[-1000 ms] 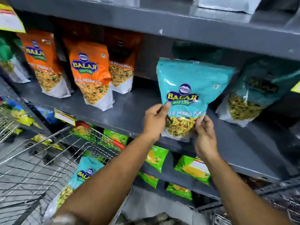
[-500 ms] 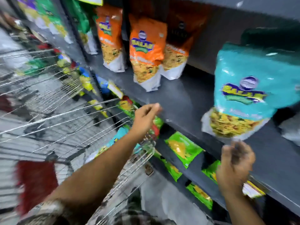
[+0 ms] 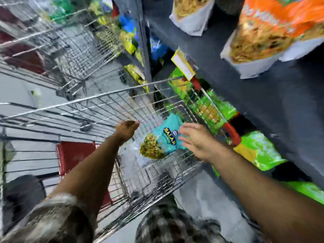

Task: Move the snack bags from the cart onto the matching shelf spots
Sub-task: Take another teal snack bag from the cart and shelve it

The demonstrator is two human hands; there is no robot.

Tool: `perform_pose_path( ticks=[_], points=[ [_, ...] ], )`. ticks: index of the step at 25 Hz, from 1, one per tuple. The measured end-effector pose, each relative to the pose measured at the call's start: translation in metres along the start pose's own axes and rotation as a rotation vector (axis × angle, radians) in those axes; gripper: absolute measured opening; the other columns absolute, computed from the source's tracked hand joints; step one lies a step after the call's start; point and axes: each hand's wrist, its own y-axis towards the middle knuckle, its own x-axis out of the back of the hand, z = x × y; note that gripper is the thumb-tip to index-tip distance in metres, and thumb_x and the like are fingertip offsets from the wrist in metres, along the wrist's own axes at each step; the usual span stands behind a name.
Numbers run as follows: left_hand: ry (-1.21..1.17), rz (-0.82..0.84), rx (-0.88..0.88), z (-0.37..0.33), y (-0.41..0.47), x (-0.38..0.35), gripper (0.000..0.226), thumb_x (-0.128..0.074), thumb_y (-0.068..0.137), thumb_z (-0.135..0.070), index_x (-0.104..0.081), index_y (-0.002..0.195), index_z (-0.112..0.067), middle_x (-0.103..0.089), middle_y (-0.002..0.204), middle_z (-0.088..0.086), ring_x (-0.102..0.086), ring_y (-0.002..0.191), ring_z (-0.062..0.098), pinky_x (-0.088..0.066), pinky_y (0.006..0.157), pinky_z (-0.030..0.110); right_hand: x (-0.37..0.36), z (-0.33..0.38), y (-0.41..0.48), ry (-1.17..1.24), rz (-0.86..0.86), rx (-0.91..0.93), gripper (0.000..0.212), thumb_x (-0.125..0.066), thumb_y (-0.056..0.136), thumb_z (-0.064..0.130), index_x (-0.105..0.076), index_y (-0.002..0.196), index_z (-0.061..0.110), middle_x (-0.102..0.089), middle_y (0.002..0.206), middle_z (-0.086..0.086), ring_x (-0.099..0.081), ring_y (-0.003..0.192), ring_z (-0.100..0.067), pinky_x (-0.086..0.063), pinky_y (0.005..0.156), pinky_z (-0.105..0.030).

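A teal snack bag [image 3: 162, 139] lies inside the wire cart [image 3: 112, 102], near its right wall. My left hand [image 3: 127, 129] reaches into the cart just left of the bag, fingers bunched, holding nothing that I can see. My right hand [image 3: 196, 139] hovers over the bag's right edge with fingers spread, empty. Orange snack bags [image 3: 263, 32] stand on the grey shelf [image 3: 263, 102] at the upper right. The frame is blurred by motion.
Green snack bags [image 3: 259, 149] fill the lower shelf right of the cart. A yellow price tag [image 3: 183, 64] hangs on the shelf edge. A second wire cart [image 3: 61, 42] stands beyond, at the upper left. A red panel [image 3: 73, 153] sits low in the cart.
Both hands left the teal bag on the shelf and dropped toward the cart. The view swung down and left, so the cart's bag now sits between my hands.
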Motion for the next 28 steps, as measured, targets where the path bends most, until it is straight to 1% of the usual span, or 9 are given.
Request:
perform_pose_path(
  ticks=[6,8,11,13,15,19,23,25,28],
  points=[
    [0.155,0.353,0.147,0.032,0.053,-0.041,0.068,-0.068,0.084,-0.045,-0.05,0.135,-0.005,-0.057,0.137,0.017,-0.055,0.123,0.029,-0.04,0.103,0.033,-0.025,-0.041,0.126,-0.009,-0.146,-0.464,0.016,-0.049,0.096,0.017,-0.056,0.083,0.011,-0.067,0.052,-0.007,-0.064,0.041,-0.023,-0.048,0.03,-0.025],
    [0.309,0.488,0.094,0.056,0.07,-0.055,0.056,-0.075,0.075,-0.048,-0.063,0.114,-0.01,-0.068,0.119,0.016,-0.065,0.104,0.024,-0.049,0.095,0.033,-0.016,-0.067,0.161,-0.132,-0.175,-0.515,0.017,-0.047,0.096,0.017,-0.06,0.102,0.009,-0.071,0.054,-0.002,-0.067,0.049,-0.027,-0.052,0.036,-0.032],
    [0.359,0.423,0.063,0.079,0.083,-0.061,0.041,-0.08,0.069,-0.046,-0.062,0.085,-0.013,-0.069,0.075,0.008,-0.067,0.058,0.015,-0.059,0.061,0.029,-0.005,-0.102,0.193,-0.218,-0.201,-0.533,0.038,-0.048,0.093,0.019,-0.051,0.13,0.01,-0.07,0.053,0.013,-0.064,0.07,-0.023,-0.056,0.053,-0.03],
    [0.292,0.355,0.074,0.087,0.088,-0.06,0.039,-0.084,0.067,-0.036,-0.059,0.075,-0.007,-0.068,0.068,0.015,-0.067,0.054,0.021,-0.06,0.057,0.036,-0.013,-0.114,0.204,-0.138,-0.201,-0.584,0.039,-0.053,0.093,0.021,-0.05,0.132,0.013,-0.072,0.093,0.003,-0.066,0.092,-0.021,-0.058,0.072,-0.03],
    [0.19,0.319,0.115,0.092,0.086,-0.056,0.041,-0.087,0.066,-0.028,-0.062,0.078,0.002,-0.07,0.074,0.028,-0.067,0.059,0.029,-0.058,0.062,0.046,-0.024,-0.119,0.205,-0.046,-0.225,-0.614,0.027,-0.057,0.093,0.028,-0.054,0.117,0.017,-0.058,0.099,-0.001,-0.058,0.088,-0.022,-0.052,0.07,-0.027],
    [-0.048,0.323,0.083,0.089,0.053,-0.044,0.015,-0.083,0.073,-0.022,-0.07,0.064,-0.022,-0.068,0.051,-0.009,-0.058,0.044,0.003,-0.047,0.044,0.022,-0.032,-0.103,0.189,0.058,-0.203,-0.478,0.013,-0.059,0.093,0.026,-0.061,0.099,0.016,-0.064,0.096,0.001,-0.061,0.081,-0.016,-0.042,0.044,-0.016],
    [-0.131,0.305,0.008,0.051,0.005,-0.027,0.017,-0.08,0.076,-0.028,-0.067,0.068,-0.021,-0.074,0.061,-0.013,-0.067,0.051,0.001,-0.048,0.044,0.012,-0.025,-0.065,0.143,0.048,-0.232,-0.244,0.042,-0.072,0.083,0.024,-0.058,0.122,0.02,-0.066,0.122,0.0,-0.062,0.11,-0.023,-0.051,0.077,-0.036],
    [-0.198,0.278,-0.015,0.022,-0.023,-0.023,0.014,-0.079,0.077,-0.019,-0.066,0.072,-0.016,-0.074,0.062,-0.009,-0.068,0.053,0.005,-0.05,0.048,0.016,-0.019,-0.041,0.11,0.146,-0.19,-0.14,0.032,-0.07,0.085,0.017,-0.058,0.115,0.019,-0.071,0.112,0.001,-0.07,0.095,-0.016,-0.056,0.077,-0.036],
    [-0.295,0.198,-0.103,-0.019,-0.063,-0.015,0.011,-0.076,0.078,-0.005,-0.068,0.075,-0.013,-0.074,0.059,-0.008,-0.066,0.051,0.005,-0.051,0.049,0.017,-0.007,-0.006,0.055,0.162,-0.115,0.084,0.012,-0.064,0.09,0.012,-0.055,0.094,0.02,-0.072,0.078,0.018,-0.067,0.054,0.006,-0.05,0.039,-0.015]
  ],
)
